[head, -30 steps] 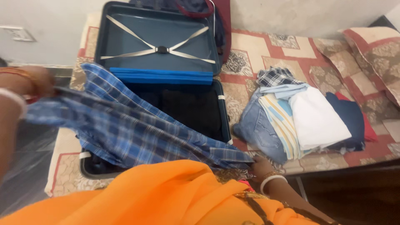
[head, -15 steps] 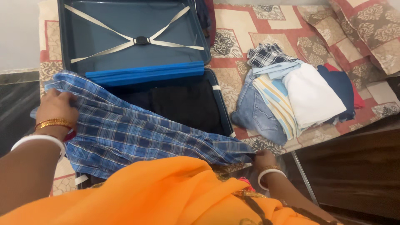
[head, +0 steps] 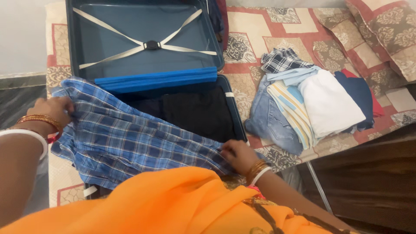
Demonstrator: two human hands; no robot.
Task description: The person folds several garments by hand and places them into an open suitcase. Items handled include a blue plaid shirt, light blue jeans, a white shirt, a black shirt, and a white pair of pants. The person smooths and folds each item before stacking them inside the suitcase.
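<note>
Nearest the camera, an orange garment (head: 164, 203) fills the lower edge of the view. Just beyond it, the right hand (head: 236, 155) presses down on one end of a blue checked shirt (head: 125, 138), fingers together and pinching the cloth. The left hand (head: 54, 110), with bangles at the wrist, grips the other end of the shirt, fingers clamped on the fabric. The shirt is stretched between both hands and lies across the near half of an open blue suitcase (head: 232, 108), covering its left part and hanging a little over the near rim.

Inside that half, dark folded clothing (head: 195, 110) already lies flat, so some packing seems done. The far half of the suitcase, its lid (head: 143, 39), stands open with crossed straps buckled over nothing.

To the right, on the patterned bed (head: 247, 47), a pile of folded clothes (head: 312, 104) waits apart from the suitcase: jeans, a striped piece, a white one, a dark blue one and a checked one. Judging by this, the shirt is not yet laid down neatly, and most garments remain outside. A pillow (head: 385, 30) lies at the far right.
</note>
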